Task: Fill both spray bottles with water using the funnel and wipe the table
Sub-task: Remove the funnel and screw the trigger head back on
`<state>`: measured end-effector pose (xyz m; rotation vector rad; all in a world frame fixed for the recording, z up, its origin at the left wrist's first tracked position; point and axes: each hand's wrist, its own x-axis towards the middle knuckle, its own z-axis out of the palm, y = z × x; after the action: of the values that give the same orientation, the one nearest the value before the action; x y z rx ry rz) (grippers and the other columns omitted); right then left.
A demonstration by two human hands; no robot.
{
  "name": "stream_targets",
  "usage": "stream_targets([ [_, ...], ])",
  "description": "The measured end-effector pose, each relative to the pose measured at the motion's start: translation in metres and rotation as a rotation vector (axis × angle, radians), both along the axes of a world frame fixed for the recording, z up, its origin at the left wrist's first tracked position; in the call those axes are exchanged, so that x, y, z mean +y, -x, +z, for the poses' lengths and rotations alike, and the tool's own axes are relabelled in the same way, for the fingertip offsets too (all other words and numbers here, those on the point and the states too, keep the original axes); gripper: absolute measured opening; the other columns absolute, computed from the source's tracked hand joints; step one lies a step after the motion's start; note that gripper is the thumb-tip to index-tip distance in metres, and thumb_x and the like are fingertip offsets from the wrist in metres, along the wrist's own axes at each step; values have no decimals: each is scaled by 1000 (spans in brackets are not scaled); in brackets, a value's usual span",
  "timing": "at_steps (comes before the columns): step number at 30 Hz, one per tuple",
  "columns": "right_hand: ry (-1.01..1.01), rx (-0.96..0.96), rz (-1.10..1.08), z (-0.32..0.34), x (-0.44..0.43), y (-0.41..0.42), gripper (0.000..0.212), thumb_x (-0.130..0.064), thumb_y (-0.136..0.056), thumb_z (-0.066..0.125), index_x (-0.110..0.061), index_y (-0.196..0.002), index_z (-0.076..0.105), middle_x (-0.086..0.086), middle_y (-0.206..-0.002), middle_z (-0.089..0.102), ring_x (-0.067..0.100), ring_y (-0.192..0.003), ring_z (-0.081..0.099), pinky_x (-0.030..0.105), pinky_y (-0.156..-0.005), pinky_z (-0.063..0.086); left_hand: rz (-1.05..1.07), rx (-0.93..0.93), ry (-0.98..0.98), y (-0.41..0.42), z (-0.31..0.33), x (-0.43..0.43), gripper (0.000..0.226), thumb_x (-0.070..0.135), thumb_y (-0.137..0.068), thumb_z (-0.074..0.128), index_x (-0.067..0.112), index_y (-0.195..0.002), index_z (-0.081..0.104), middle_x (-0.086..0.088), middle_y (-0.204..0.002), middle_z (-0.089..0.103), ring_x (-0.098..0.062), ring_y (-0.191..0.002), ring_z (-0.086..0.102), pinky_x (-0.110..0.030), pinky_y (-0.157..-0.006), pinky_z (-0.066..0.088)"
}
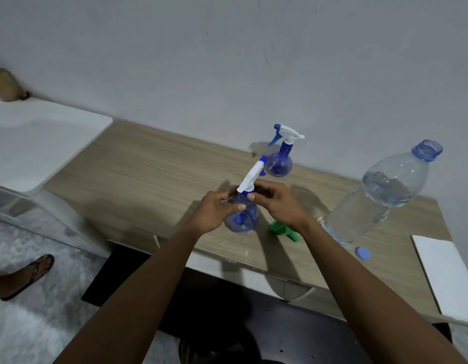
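**Both hands on one spray bottle at the counter's front edge**

A long wood-grain counter (148, 174) runs along a pale wall. A white surface (44, 143) adjoins its left end. Toward the right end stands a big clear water bottle (385, 195), uncapped and partly filled. A flat white panel (448, 274) lies at the front right corner and juts past the front edge.

The person's two bare forearms reach in from below and meet over the middle of the counter, near its front edge. The left hand (214, 211) wraps the round blue body of a spray bottle (244, 216), its fingers curled round the far side and the thumb pressed on the near side. The right hand (282, 203) has its fingers and thumb closed in a pinch on the collar just under the white spray head (250, 179), whose nozzle tilts up and away toward the wall. Whether the bottle's base touches the counter cannot be told.

The second spray bottle (278, 164) stands upright close to the back edge, just behind the held one, with its trigger head on.

A green funnel (280, 228) lies on its side on the counter under the right wrist, partly hidden by it, its spout pointing toward the front edge.

A small blue cap (362, 253) lies flat near the front edge, just in front of the water bottle's base and beside the white panel.

On the floor at the far left is a foot in a sandal (30, 274).
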<state>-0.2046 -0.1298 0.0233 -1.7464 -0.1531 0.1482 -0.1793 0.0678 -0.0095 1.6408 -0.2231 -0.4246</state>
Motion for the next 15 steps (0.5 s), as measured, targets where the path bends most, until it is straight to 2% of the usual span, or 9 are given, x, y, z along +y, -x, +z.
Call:
stream_targets([
  [5, 40, -60, -95, -3, 4, 5, 27, 0, -93, 68, -3, -120, 70, 9, -115, 76, 17, -107, 72, 26, -95, 55, -7, 4, -16, 0, 0, 0, 45, 1, -86, 72, 6, -129, 63, -7, -116, 73, -15, -108, 70, -23, -91, 54],
  [9, 12, -86, -128, -7, 12, 12, 24, 2, -95, 65, -4, -117, 71, 3, -110, 76, 13, -104, 71, 25, -93, 54, -2, 3, -15, 1, 0, 1, 44, 1, -85, 73, 3, -128, 64, -10, -117, 73, -19, -109, 70, -27, -94, 54],
  [11, -12, -88, -218, -12, 18, 17, 25, -2, -91, 72, -9, -115, 71, 1, -112, 76, 14, -106, 71, 33, -96, 57, 4, 14, -5, 4, -1, 2, 45, 2, -84, 75, 3, -128, 64, -8, -116, 73, -18, -108, 70, -25, -92, 55],
  [13, -8, -87, -429, -16, 27, 24, 39, -18, -77, 85, -16, -111, 65, -2, -115, 70, 18, -106, 70, 44, -94, 59, 10, -11, -34, 5, -2, 4, 46, 9, -84, 77, 9, -128, 66, -3, -114, 75, -14, -108, 70, -22, -91, 55],
  [15, 18, -109, -552, -15, 38, 29, 65, -31, -66, 91, -23, -119, 54, -7, -124, 58, 13, -108, 65, 38, -88, 60, 7, -62, -82, 7, -4, 7, 46, 17, -83, 78, 17, -127, 68, 4, -111, 75, -10, -108, 69, -15, -86, 52],
])
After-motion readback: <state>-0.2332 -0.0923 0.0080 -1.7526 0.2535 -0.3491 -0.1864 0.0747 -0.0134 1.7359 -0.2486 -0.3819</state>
